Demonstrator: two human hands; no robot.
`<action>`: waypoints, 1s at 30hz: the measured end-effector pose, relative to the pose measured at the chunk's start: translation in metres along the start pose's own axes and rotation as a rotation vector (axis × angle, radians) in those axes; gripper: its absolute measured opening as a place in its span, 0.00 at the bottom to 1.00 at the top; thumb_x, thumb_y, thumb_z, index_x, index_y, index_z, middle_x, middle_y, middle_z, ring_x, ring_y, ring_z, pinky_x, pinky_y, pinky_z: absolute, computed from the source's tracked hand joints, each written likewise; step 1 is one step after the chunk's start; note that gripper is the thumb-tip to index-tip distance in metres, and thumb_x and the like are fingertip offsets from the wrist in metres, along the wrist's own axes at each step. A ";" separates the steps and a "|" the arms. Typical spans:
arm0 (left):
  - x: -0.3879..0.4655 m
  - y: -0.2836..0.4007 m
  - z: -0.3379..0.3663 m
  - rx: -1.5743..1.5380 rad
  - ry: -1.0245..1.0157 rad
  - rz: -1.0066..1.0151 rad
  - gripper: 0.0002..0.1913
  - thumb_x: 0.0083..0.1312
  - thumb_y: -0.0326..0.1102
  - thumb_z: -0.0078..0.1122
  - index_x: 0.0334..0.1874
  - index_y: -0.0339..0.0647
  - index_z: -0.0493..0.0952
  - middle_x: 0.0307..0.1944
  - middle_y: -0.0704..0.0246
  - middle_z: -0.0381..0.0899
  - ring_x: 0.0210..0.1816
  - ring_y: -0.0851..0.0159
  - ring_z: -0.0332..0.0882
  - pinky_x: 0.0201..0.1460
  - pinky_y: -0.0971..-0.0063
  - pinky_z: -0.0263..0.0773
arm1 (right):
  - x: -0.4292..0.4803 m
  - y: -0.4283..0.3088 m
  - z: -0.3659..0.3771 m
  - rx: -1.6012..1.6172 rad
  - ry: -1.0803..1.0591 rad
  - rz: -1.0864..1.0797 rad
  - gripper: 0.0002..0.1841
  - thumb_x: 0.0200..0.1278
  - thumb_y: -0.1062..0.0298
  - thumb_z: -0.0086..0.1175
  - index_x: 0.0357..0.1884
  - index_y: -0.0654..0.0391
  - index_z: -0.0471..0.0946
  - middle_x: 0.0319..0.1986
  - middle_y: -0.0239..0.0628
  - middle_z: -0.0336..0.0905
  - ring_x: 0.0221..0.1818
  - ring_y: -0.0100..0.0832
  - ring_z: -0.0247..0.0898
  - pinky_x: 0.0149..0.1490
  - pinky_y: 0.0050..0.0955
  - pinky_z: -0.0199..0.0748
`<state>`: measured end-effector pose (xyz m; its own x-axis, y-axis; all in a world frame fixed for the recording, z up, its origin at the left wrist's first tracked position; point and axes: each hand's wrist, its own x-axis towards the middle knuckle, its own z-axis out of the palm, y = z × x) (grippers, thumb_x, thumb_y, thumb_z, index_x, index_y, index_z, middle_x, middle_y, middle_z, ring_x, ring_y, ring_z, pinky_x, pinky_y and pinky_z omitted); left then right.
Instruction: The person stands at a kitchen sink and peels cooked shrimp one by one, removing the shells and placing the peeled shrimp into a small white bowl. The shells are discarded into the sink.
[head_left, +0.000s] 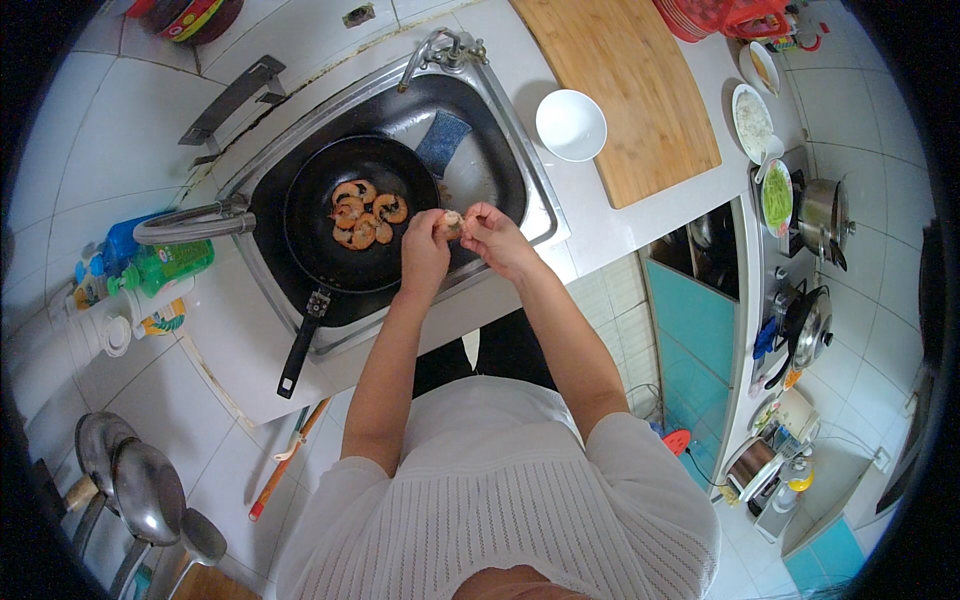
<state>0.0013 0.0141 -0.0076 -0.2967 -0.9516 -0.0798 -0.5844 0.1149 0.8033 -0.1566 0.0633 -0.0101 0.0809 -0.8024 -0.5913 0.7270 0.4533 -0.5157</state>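
Note:
Between the fingertips of both hands is a cooked shrimp (451, 223), held over the near right rim of a black frying pan (315, 259). My left hand (424, 251) grips its left side, and my right hand (495, 236) pinches it from the right. The fingers partly cover it. Several orange cooked shrimp (365, 225) lie together in the middle of the pan. The pan rests in a steel sink (491, 199), its black handle (301, 349) sticking out over the near left edge.
A white bowl (571, 125) stands on the counter beside a wooden cutting board (637, 97). One faucet (439, 56) rises at the sink's back, another spout (195, 225) at its left. A blue scouring cloth (444, 142) lies in the sink. Green detergent (176, 266) stands left.

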 end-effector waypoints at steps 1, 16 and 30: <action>0.001 -0.002 -0.002 0.026 -0.016 -0.041 0.12 0.67 0.25 0.61 0.51 0.34 0.80 0.43 0.55 0.83 0.46 0.50 0.83 0.48 0.62 0.77 | 0.000 -0.002 -0.003 -0.006 0.011 -0.015 0.02 0.77 0.73 0.52 0.45 0.54 0.72 0.36 0.28 0.76 0.36 0.23 0.73 0.45 0.21 0.76; 0.001 -0.011 -0.010 -0.571 -0.145 -0.312 0.11 0.74 0.31 0.61 0.54 0.35 0.82 0.41 0.73 0.84 0.39 0.75 0.79 0.43 0.80 0.76 | 0.003 -0.020 0.006 -1.384 0.098 -0.789 0.14 0.58 0.70 0.68 0.48 0.55 0.86 0.50 0.44 0.84 0.49 0.43 0.82 0.56 0.37 0.78; 0.004 -0.007 -0.011 -0.459 -0.167 -0.245 0.11 0.71 0.24 0.62 0.54 0.30 0.82 0.42 0.64 0.87 0.36 0.72 0.84 0.40 0.79 0.81 | 0.005 -0.012 0.013 -1.174 0.123 -0.489 0.10 0.52 0.65 0.74 0.32 0.57 0.85 0.31 0.42 0.85 0.37 0.47 0.81 0.45 0.41 0.79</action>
<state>0.0125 0.0063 -0.0067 -0.3304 -0.8726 -0.3598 -0.2733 -0.2764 0.9214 -0.1563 0.0493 0.0010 -0.1325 -0.9695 -0.2064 -0.3778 0.2419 -0.8937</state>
